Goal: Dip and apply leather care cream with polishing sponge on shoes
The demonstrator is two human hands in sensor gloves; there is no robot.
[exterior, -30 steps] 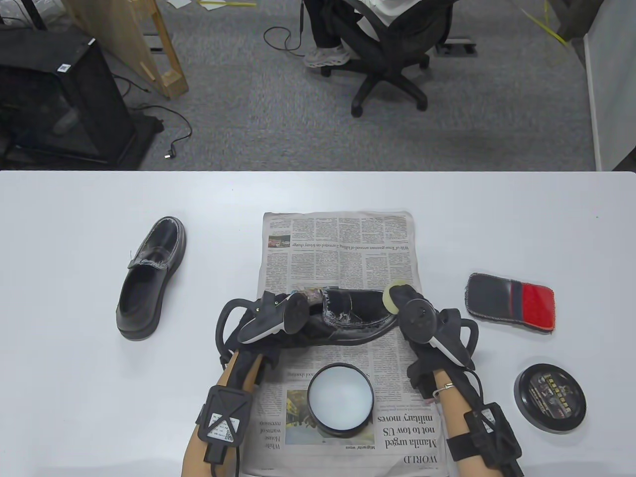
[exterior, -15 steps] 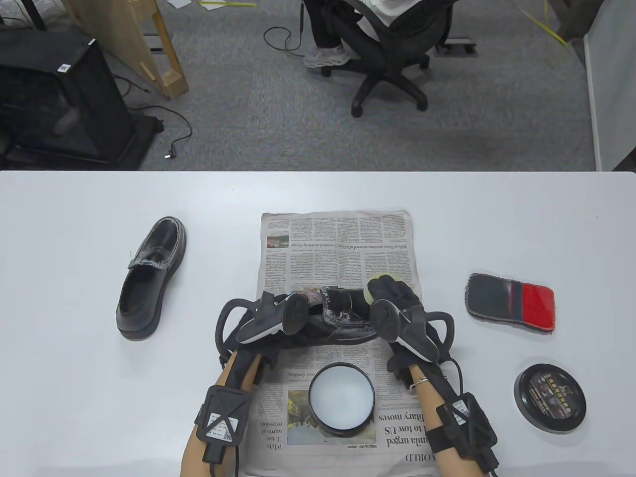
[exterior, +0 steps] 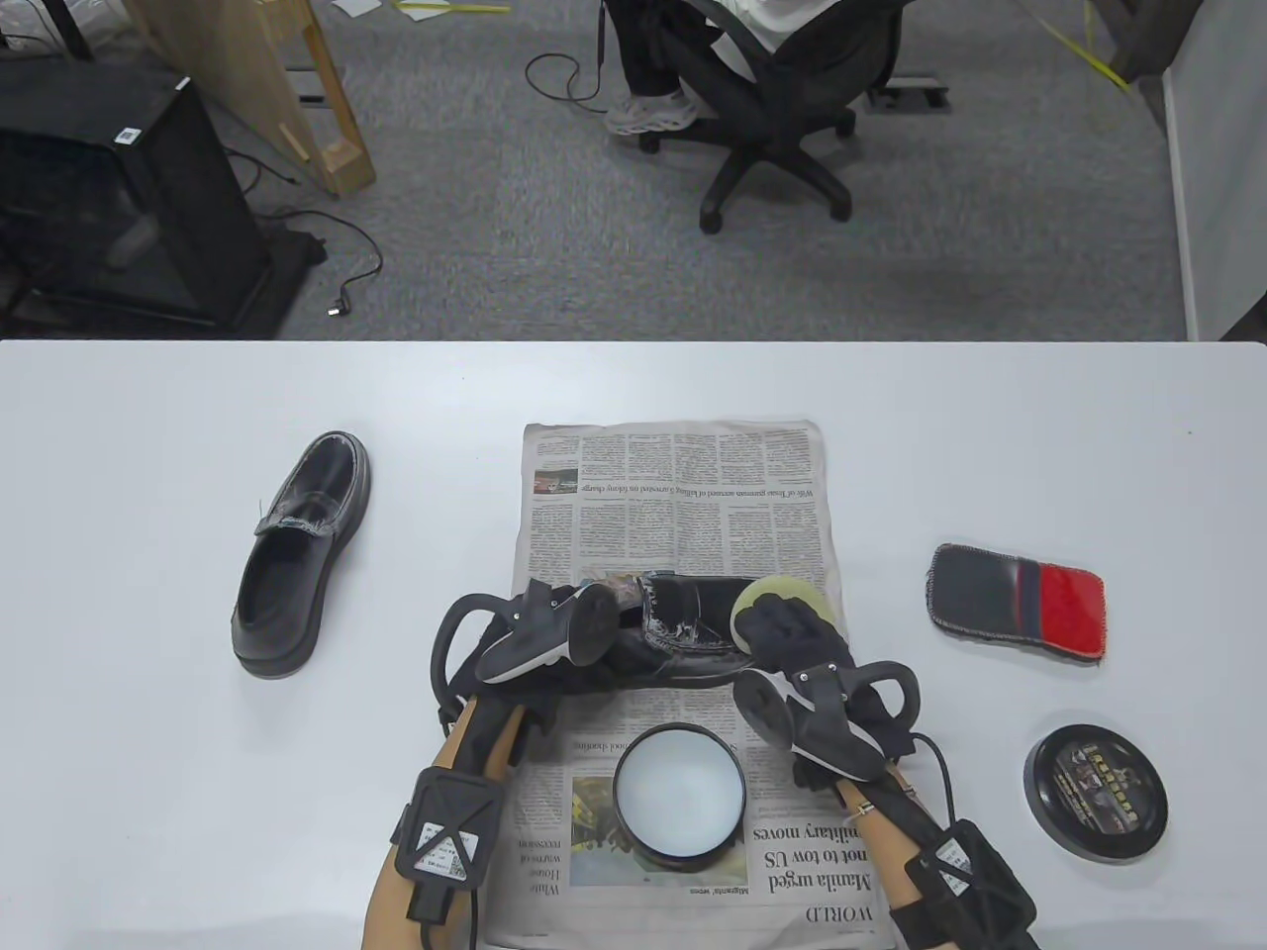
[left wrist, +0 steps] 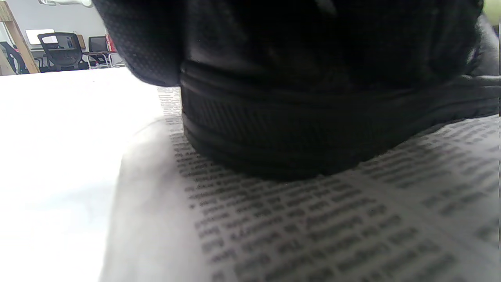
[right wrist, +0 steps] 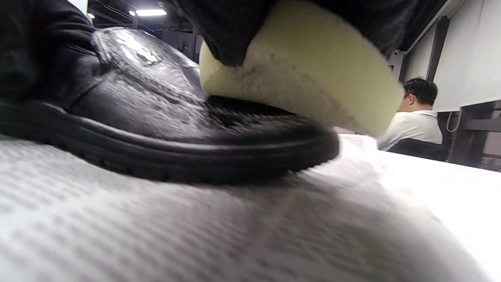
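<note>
Sponge (right wrist: 297, 82) pressed on toe of shoe (exterior: 683, 633), lying on newspaper (exterior: 673, 495). My right hand (exterior: 782, 628) pinches sponge; left hand (exterior: 539, 643) grips heel. Applying step. Next, likely: redip in cream tin (exterior: 679, 792), just beside shoe.

Bare table (exterior: 148, 792) left of the newspaper (exterior: 673, 495), broken only by the spare shoe (exterior: 297, 559) lying well apart; the newspaper's far half is open. The near lane between both forearms is blocked by the open cream tin (exterior: 678, 800), just in front of the worked shoe (exterior: 683, 633), whose heel is covered by the left hand (exterior: 554, 643) and toe by the right hand (exterior: 792, 643) with sponge (exterior: 777, 599). Right side: cloth pad (exterior: 1018, 602) and tin lid (exterior: 1094, 792), with a passable gap between them.
</note>
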